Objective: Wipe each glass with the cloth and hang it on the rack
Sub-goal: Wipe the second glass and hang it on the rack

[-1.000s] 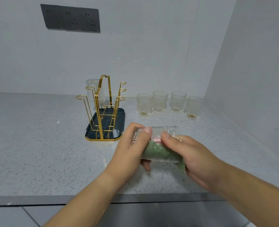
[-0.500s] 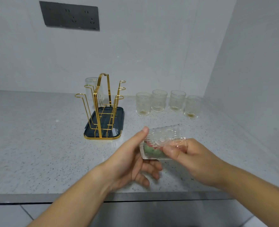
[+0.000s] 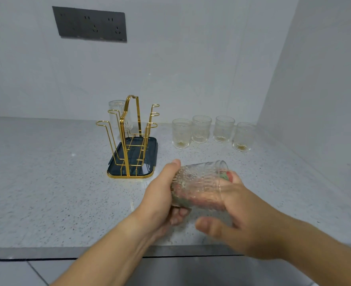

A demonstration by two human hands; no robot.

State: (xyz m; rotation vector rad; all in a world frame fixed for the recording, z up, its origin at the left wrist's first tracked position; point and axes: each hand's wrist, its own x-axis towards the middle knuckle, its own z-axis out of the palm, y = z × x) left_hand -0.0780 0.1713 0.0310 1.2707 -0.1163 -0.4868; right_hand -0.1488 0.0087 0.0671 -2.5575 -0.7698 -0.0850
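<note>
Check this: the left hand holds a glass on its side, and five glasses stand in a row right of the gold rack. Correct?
Not five: the head view shows four glasses in the row right of the gold rack. The left hand does hold a glass on its side.

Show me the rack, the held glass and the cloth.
rack (image 3: 141, 171), head view, dark base tray.
held glass (image 3: 199, 182), head view, ribbed side wall.
cloth (image 3: 225, 176), head view, patch by the glass mouth.

Dark grey socket panel (image 3: 89, 24), upper left, on pale wall (image 3: 191, 58). Speckled grey countertop (image 3: 36, 182), lower half. Grey floor tiles (image 3: 15, 273), bottom left.
</note>
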